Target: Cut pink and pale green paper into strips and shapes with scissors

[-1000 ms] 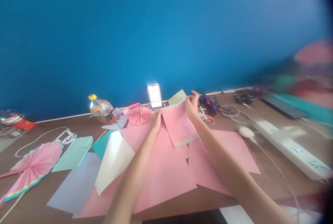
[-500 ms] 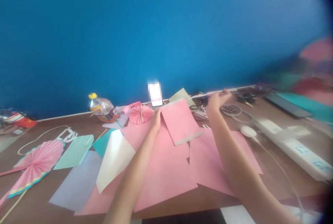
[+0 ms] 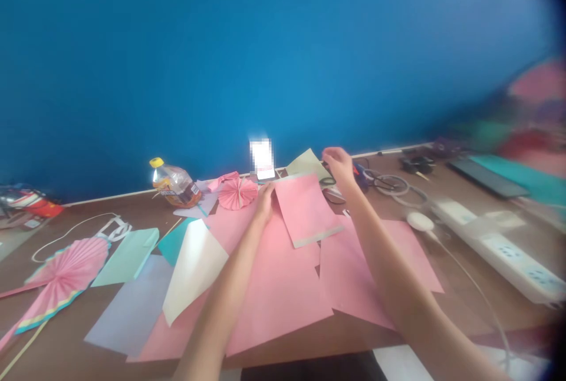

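Observation:
My left hand [image 3: 265,201] is closed on the upper left edge of a small pink paper sheet [image 3: 307,207], which it holds tilted above the table. Pale strips run along the sheet's top and bottom edges. My right hand [image 3: 339,166] is raised beyond the sheet's upper right corner, apart from it. Its fingers are curled together, and whatever they hold, if anything, is too small to make out. Larger pink sheets [image 3: 278,310] lie beneath both forearms. Behind my left hand rests a round pleated pink paper rosette [image 3: 237,193].
A bottle with a yellow cap [image 3: 177,185] and a bright phone [image 3: 263,160] stand near the blue wall. At left lie a pleated pink fan [image 3: 71,269] and a mint-green packet [image 3: 127,257]. A white power strip [image 3: 508,251] and coiled cables [image 3: 398,186] are at right.
My right hand has moved left, closer to the small pink sheet, and its stretched fingers have curled in. My left hand and the sheet stay nearly in place.

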Action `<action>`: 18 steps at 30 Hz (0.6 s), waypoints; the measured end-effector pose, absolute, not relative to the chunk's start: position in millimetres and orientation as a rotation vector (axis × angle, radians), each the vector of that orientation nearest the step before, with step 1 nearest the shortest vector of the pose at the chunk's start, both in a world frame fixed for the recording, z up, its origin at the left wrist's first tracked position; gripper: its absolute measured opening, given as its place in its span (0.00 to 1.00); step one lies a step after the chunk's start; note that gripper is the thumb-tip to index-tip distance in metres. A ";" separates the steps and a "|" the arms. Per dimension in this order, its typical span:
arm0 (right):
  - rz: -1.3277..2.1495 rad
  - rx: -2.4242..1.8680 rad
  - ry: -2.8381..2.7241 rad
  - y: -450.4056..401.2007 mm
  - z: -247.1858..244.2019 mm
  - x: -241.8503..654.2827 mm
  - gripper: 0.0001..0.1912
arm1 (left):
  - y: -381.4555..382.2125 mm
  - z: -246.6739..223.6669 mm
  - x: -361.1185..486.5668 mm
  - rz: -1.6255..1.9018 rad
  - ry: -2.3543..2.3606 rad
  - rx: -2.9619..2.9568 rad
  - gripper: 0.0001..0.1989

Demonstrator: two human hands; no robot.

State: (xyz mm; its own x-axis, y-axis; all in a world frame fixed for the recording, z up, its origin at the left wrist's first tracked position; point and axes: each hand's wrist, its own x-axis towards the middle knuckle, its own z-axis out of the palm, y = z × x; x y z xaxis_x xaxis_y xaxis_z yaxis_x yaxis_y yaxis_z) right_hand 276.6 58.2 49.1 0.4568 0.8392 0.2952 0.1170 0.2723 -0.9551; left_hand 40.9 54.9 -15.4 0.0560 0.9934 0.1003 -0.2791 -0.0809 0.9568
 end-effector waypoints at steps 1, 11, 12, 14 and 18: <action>0.682 -1.199 -1.168 54.9 51.1 268.7 0.14 | 54.0 -14.1 41.0 1.344 0.860 1.071 0.14; 0.641 -1.295 -1.867 34.1 67.5 247.8 0.14 | 45.9 -3.1 44.4 1.365 0.777 1.085 0.13; 0.660 -1.287 -1.873 35.0 67.4 248.6 0.15 | 45.4 -2.8 44.4 1.355 0.774 1.082 0.14; 0.683 -1.260 -1.878 36.9 66.9 249.1 0.16 | 44.2 -1.9 43.8 1.322 0.747 1.047 0.19; 0.665 -1.223 -1.931 40.3 64.1 243.5 0.12 | 41.5 0.0 40.7 1.258 0.698 1.006 0.28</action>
State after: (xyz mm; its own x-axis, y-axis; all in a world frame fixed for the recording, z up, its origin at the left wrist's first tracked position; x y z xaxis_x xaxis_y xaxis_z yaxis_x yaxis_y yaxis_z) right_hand 243.5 40.3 64.1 -0.2692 0.9112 0.3118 0.5257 0.4103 -0.7452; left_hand 40.7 41.5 0.0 0.2046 0.9742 0.0952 -0.4348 0.0033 0.9005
